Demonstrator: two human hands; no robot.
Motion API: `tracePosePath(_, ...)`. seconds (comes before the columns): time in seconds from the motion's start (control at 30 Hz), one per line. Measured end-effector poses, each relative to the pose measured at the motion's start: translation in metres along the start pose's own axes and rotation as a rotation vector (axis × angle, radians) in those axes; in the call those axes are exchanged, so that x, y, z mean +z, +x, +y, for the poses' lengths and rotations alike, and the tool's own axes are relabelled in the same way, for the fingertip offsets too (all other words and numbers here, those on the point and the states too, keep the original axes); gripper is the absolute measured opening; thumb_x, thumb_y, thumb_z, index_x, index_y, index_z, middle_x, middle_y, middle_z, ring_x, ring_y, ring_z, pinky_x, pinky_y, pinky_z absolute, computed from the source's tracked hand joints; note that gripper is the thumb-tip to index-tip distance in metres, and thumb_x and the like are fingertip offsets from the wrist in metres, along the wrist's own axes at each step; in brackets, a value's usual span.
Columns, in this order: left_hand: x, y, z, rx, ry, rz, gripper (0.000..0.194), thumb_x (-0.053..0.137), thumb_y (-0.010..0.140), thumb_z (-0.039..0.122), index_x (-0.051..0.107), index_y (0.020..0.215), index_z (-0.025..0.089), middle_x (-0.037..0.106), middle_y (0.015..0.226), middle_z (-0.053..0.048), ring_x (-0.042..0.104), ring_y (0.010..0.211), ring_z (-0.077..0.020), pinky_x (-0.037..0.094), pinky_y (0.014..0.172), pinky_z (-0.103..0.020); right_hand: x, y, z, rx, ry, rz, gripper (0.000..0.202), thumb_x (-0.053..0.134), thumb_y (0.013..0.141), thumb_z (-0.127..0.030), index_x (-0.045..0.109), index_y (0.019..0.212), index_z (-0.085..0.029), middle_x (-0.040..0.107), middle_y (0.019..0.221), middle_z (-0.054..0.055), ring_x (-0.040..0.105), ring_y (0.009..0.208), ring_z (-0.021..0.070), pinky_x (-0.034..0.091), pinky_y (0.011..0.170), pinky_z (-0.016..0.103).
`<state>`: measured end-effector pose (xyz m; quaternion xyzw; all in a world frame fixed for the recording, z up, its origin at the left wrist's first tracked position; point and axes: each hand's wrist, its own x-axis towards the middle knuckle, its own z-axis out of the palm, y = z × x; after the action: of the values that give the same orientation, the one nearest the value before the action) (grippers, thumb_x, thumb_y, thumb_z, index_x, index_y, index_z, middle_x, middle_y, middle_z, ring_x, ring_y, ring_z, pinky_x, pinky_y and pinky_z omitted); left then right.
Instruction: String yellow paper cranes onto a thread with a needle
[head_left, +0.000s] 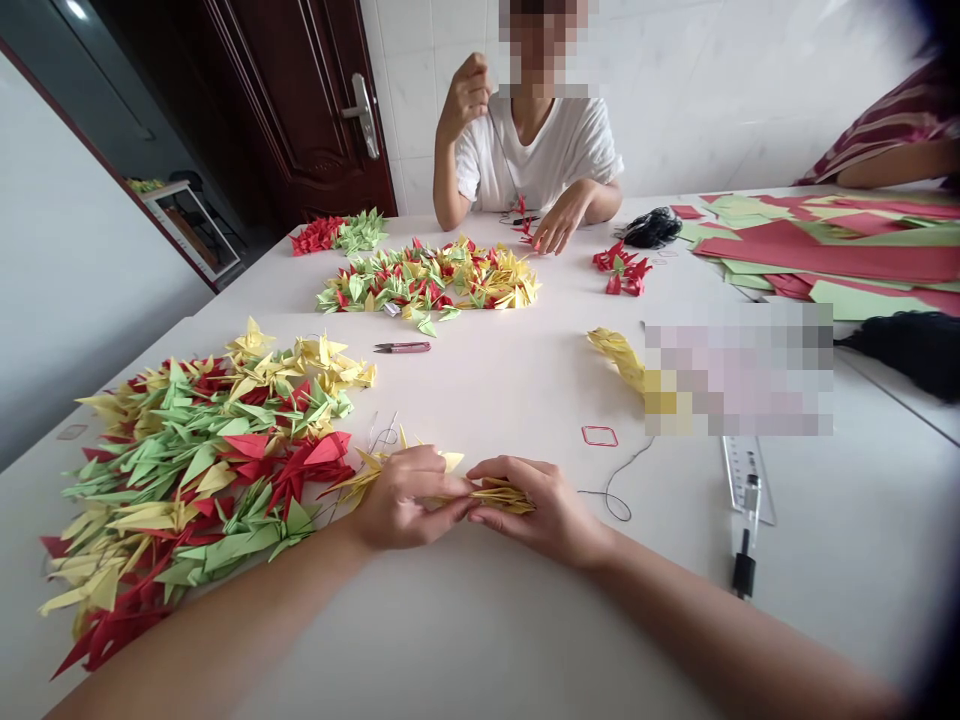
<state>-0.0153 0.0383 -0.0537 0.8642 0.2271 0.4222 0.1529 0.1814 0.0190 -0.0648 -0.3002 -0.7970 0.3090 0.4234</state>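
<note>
My left hand [415,497] pinches yellow folded paper pieces [365,478] near the table's front middle. Close against its fingertips, my right hand [551,505] is closed round a small bunch of yellow folded paper [504,495]. A large heap of red, green and yellow folded paper [202,465] lies left of my left hand. Dark thread [615,500] curls on the table to the right of my right hand, and more thin thread [386,432] loops by my left hand. Whether the thread runs through the held pieces cannot be made out.
Across the white table [487,370] a person in a white shirt [536,150] works beside another paper pile [435,280]. Small snips [403,348], a red clip [600,436], a ruler [742,470], a pen [745,560] and paper strips [832,250] lie about.
</note>
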Motion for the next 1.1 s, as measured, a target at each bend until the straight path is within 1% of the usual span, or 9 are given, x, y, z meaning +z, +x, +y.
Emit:
tracePosePath(0.13,0.000,0.000,0.000,-0.009,-0.019,0.013,0.006,0.064,0.078,0.014,0.069,0.077,0.019,0.041,0.052,0.005,0.037,0.050,-0.0093,0.033,0.047,-0.022,-0.002,0.000,0.001,-0.009,0.054,0.004,0.039,0.067,0.077,-0.050,0.057,0.099,-0.020,0.067,0.083,0.004,0.063,0.069,0.0128,0.052,0.062,0.023)
tracePosePath(0.3,-0.001,0.001,0.000,-0.020,-0.054,0.057,0.010,0.064,0.077,0.013,0.067,0.080,0.022,0.041,0.051,0.005,0.038,0.049,-0.0094,0.034,0.045,-0.023,-0.003,0.002,0.002,-0.090,0.051,-0.004,0.044,0.070,0.075,-0.047,0.057,0.108,-0.021,0.063,0.088,0.005,0.061,0.075,0.0139,0.052,0.067,0.026)
tracePosePath(0.37,-0.002,0.003,0.001,-0.026,-0.060,0.078,0.012,0.064,0.078,0.012,0.067,0.082,0.023,0.045,0.051,0.006,0.039,0.048,-0.0092,0.034,0.044,-0.023,-0.003,0.003,0.001,-0.112,0.050,0.007,0.045,0.067,0.078,-0.048,0.056,0.113,-0.021,0.059,0.092,0.006,0.059,0.079,0.0155,0.052,0.070,0.028)
tracePosePath(0.47,-0.003,0.005,0.002,-0.067,-0.061,0.106,0.015,0.063,0.079,0.011,0.066,0.085,0.024,0.052,0.054,0.005,0.043,0.048,-0.0093,0.037,0.045,-0.025,-0.006,0.004,-0.003,-0.099,0.064,-0.021,0.044,0.055,0.087,-0.046,0.052,0.124,-0.021,0.051,0.100,0.009,0.055,0.090,0.0185,0.052,0.076,0.033)
tracePosePath(0.6,-0.002,0.004,0.002,-0.105,-0.052,0.134,0.016,0.062,0.080,0.012,0.067,0.088,0.024,0.055,0.056,0.003,0.046,0.049,-0.0101,0.039,0.046,-0.026,-0.007,0.003,-0.004,-0.051,0.054,-0.030,0.039,0.041,0.095,-0.035,0.046,0.131,-0.021,0.045,0.102,0.010,0.051,0.088,0.0173,0.052,0.077,0.035)
tracePosePath(0.77,-0.002,0.003,0.001,-0.139,-0.052,0.166,0.009,0.062,0.081,0.014,0.065,0.076,0.022,0.048,0.050,0.004,0.041,0.047,-0.0099,0.036,0.044,-0.026,-0.001,0.001,0.003,-0.078,0.054,0.048,0.039,0.053,0.092,-0.028,0.048,0.130,-0.026,0.052,0.098,0.006,0.056,0.086,0.0153,0.053,0.076,0.030)
tracePosePath(0.87,-0.002,0.003,0.001,-0.137,-0.065,0.169,0.010,0.062,0.080,0.013,0.064,0.075,0.021,0.049,0.051,0.003,0.041,0.048,-0.0098,0.037,0.045,-0.026,0.001,0.001,0.005,-0.013,0.014,0.110,0.036,0.059,0.088,-0.024,0.056,0.124,-0.027,0.059,0.096,0.005,0.060,0.083,0.0147,0.054,0.071,0.028)
tracePosePath(1.0,-0.002,0.003,0.002,-0.119,-0.068,0.172,0.011,0.063,0.079,0.011,0.063,0.076,0.021,0.052,0.053,0.004,0.042,0.048,-0.0091,0.038,0.047,-0.025,0.000,0.002,0.004,0.055,0.005,0.162,0.029,0.065,0.083,-0.028,0.065,0.112,-0.025,0.066,0.090,0.005,0.064,0.078,0.0158,0.055,0.066,0.028)
tracePosePath(1.1,-0.001,0.003,0.002,-0.141,-0.049,0.175,0.011,0.063,0.079,0.012,0.063,0.072,0.020,0.048,0.051,0.004,0.040,0.048,-0.0085,0.036,0.046,-0.024,0.000,0.003,0.002,0.050,0.008,0.198,0.026,0.066,0.083,-0.031,0.068,0.108,-0.024,0.069,0.088,0.006,0.065,0.076,0.0167,0.056,0.065,0.029)
